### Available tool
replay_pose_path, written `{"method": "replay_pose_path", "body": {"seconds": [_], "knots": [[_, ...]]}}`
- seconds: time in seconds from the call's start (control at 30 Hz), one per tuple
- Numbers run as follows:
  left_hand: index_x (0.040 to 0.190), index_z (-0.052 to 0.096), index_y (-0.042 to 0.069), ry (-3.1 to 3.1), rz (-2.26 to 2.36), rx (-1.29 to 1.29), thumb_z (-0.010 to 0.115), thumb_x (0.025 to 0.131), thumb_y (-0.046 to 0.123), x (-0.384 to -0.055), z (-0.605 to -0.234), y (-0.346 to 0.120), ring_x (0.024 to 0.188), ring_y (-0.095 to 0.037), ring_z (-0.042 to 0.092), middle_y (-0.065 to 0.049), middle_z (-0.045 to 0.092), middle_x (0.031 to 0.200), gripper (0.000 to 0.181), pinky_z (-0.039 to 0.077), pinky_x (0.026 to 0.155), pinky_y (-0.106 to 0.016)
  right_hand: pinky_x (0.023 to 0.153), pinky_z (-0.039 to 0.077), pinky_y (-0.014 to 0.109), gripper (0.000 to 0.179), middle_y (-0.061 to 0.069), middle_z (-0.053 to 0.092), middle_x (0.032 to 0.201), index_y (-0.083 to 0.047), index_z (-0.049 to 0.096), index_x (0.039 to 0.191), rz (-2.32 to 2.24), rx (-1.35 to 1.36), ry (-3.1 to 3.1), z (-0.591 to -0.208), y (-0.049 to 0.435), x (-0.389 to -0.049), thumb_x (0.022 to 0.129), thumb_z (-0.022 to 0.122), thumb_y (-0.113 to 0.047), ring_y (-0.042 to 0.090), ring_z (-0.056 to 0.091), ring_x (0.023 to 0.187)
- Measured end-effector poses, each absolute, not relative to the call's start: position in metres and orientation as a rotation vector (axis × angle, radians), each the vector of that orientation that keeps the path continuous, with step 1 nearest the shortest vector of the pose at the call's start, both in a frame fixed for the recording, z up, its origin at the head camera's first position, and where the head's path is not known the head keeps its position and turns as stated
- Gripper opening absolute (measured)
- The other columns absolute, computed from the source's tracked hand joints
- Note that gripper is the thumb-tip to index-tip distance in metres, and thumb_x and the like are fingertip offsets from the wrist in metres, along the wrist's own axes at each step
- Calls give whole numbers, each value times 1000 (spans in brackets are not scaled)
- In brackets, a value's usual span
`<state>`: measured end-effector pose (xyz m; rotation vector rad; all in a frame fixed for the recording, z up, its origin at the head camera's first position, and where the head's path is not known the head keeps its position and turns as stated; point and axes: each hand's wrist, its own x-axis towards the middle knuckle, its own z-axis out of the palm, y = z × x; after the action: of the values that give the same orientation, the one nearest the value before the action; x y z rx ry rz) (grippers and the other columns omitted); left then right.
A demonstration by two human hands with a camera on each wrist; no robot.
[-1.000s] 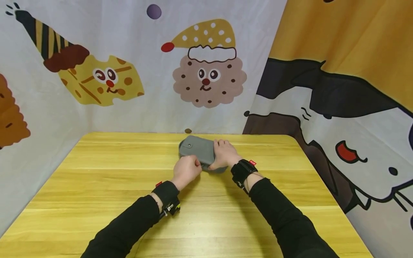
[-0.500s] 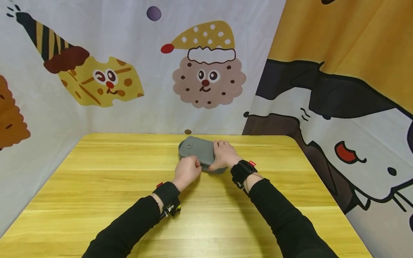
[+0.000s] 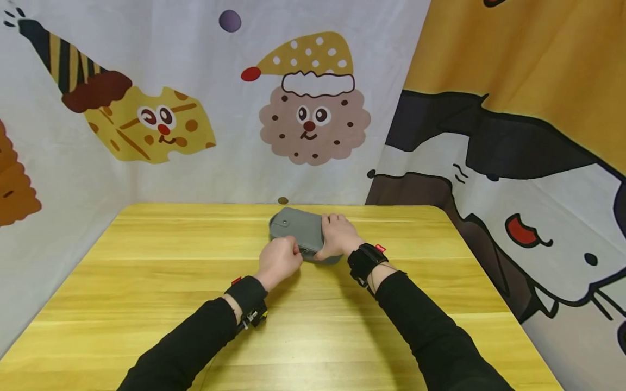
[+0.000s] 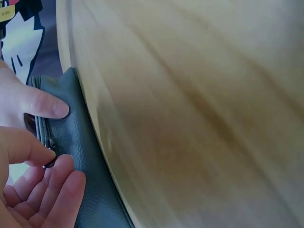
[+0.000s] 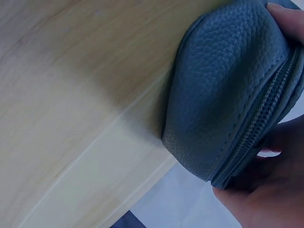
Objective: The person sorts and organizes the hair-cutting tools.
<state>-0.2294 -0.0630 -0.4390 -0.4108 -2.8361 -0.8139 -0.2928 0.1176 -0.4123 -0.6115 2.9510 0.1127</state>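
A grey leather-textured zip pouch (image 3: 300,225) lies near the far edge of the table, its snap tab uppermost at the left end. My left hand (image 3: 280,262) is at the pouch's near side. In the left wrist view its thumb and forefinger pinch the small zipper pull (image 4: 49,164). My right hand (image 3: 338,234) grips the right end of the pouch, fingers over the top and thumb on the near side. The right wrist view shows closed zipper teeth (image 5: 266,111) along that end; the hands hide part of the zipper.
The pouch stands on a wooden table (image 3: 313,326) that has a rounded far right corner. A cartoon-printed curtain (image 3: 195,179) hangs right behind the far edge and along both sides. Black wrist straps with cameras are on both wrists.
The left hand has shifted very slightly left along the pouch's near side, with a bit more of the zipper line showing. The right hand stays on the pouch's right end.
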Motion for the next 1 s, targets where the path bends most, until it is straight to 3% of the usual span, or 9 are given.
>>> {"method": "replay_pose_path", "body": {"seconds": [0.47,0.77,1.0], "knots": [[67,52,14,-2827,-809,-393,67,83,3,-229,-438,-77,48,-14,44,2,48,56,24,27,49,-26,110,37,44,126,24,37,148,5,23,154,112,-626,2953,-413,117,-295,67,80,-67,40,38,134],[72,57,14,-2842,-836,-325,69,83,6,-228,-434,-91,50,-13,50,4,54,60,18,39,50,-29,109,38,45,126,25,39,147,5,24,153,101,-638,2974,-415,117,-294,66,80,-67,40,39,133],[73,58,15,-2847,-798,-268,67,83,6,-230,-433,-109,53,-14,50,3,55,63,16,37,52,-28,109,39,46,125,24,39,146,4,25,153,102,-647,2975,-415,119,-291,67,80,-67,40,40,131]]}}
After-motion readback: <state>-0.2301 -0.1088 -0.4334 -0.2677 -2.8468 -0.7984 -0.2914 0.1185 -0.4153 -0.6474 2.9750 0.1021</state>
